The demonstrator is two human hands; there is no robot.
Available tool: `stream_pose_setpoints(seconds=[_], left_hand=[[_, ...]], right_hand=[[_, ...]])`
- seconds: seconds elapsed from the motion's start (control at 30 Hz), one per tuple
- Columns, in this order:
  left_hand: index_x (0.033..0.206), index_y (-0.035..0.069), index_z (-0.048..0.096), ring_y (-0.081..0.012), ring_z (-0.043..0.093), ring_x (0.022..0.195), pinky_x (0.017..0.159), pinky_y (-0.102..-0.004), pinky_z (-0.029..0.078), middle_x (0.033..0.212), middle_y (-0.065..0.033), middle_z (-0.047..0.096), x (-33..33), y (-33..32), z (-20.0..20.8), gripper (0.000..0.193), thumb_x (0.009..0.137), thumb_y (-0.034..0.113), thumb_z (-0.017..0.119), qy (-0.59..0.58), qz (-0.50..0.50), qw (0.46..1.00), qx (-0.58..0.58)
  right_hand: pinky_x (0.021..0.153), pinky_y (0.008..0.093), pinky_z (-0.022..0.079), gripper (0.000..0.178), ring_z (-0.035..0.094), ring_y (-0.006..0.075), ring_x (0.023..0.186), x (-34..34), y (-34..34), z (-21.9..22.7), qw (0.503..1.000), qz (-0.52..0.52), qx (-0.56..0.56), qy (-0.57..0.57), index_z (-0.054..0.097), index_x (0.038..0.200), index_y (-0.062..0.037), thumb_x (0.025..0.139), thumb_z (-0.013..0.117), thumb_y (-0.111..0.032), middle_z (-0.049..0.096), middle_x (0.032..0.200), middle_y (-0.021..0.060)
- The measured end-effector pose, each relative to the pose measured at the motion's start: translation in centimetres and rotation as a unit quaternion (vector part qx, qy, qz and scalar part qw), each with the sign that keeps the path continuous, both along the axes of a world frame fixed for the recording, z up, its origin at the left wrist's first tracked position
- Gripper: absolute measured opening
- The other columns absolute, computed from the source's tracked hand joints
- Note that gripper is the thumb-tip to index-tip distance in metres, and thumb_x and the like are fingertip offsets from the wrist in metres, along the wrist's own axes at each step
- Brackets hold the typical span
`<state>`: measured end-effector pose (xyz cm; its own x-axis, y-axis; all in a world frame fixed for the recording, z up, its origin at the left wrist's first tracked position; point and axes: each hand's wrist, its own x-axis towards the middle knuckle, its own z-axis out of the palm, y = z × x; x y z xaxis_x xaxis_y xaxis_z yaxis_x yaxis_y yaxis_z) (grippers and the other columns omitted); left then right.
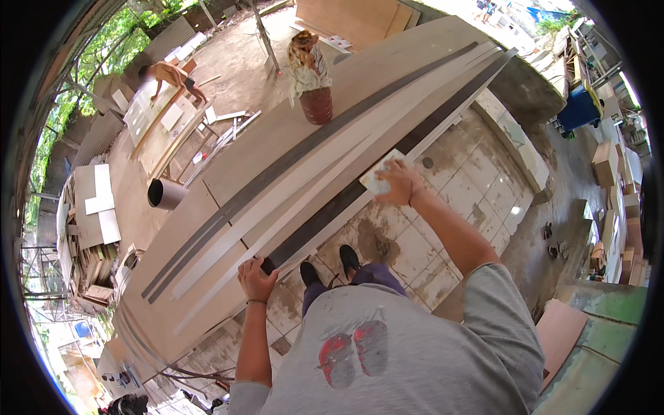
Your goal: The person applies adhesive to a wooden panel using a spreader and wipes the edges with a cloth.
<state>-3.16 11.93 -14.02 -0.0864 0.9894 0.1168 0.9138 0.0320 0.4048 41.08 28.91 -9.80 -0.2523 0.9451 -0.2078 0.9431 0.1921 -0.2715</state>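
Note:
A long dark strip lies along the near edge of a brown work table. My left hand is closed at the strip's near left end, fingers curled over it. Farther along, my right hand presses a folded whitish cloth onto the strip's top face. Its fingers bend over the cloth and hide part of it. Beside the dark strip, several pale strips and thin grey strips run lengthwise across the table.
A reddish-brown container topped with stained rags stands on the table's far side. Beyond, another person bends over a board-covered table. Stacked boards are at left; a blue bin is at right. Tiled floor lies below me.

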Motion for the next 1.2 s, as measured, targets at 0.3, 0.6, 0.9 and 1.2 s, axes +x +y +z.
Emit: stream_pose_setpoints(seconds=[0.3, 0.6, 0.9, 1.2], left_hand=[[0.095, 0.009, 0.069, -0.0296, 0.053, 0.106, 0.096, -0.0433, 0.041, 0.101, -0.0073, 0.060, 0.2, 0.1, 0.1, 0.044, 0.057, 0.026, 0.083, 0.008, 0.006, 1.000, -0.001], [0.096, 0.009, 0.069, -0.0295, 0.053, 0.106, 0.096, -0.0436, 0.041, 0.102, -0.0066, 0.061, 0.2, -0.3, 0.1, 0.044, 0.057, 0.024, 0.083, 0.003, 0.013, 1.000, 0.003], [0.096, 0.009, 0.068, -0.0309, 0.053, 0.108, 0.097, -0.0446, 0.041, 0.103, -0.0073, 0.060, -0.2, -0.1, -0.1, 0.045, 0.057, 0.024, 0.083, 0.002, 0.016, 1.000, -0.005], [0.097, 0.008, 0.068, -0.0304, 0.052, 0.108, 0.098, -0.0447, 0.040, 0.104, -0.0081, 0.060, 0.5, 0.2, 0.1, 0.045, 0.058, 0.026, 0.082, 0.005, 0.017, 1.000, -0.021]], right_hand=[[0.100, 0.0759, 0.021, 0.065, 0.033, 0.0334, 0.136, -2.0, -3.5, 3.0, 0.999, 0.019, -0.021, 0.027, 0.065, 0.122, -0.0212, 0.065, 0.073, -0.052, 0.046, 0.139, 0.0126], [0.102, 0.0760, 0.021, 0.064, 0.038, 0.0303, 0.131, -2.9, -0.5, 4.8, 0.991, 0.014, -0.126, -0.054, 0.066, 0.121, -0.0192, 0.067, 0.070, -0.053, 0.052, 0.128, 0.0105], [0.101, 0.0756, 0.023, 0.066, 0.037, 0.0309, 0.131, 0.6, 1.4, 2.3, 0.997, -0.005, -0.071, -0.032, 0.067, 0.118, -0.0194, 0.065, 0.072, -0.057, 0.051, 0.128, 0.0104], [0.096, 0.0713, 0.031, 0.060, 0.038, 0.0289, 0.132, 6.3, 4.9, 3.6, 0.992, -0.011, -0.090, -0.083, 0.067, 0.115, -0.0238, 0.069, 0.070, -0.062, 0.052, 0.129, 0.0073]])
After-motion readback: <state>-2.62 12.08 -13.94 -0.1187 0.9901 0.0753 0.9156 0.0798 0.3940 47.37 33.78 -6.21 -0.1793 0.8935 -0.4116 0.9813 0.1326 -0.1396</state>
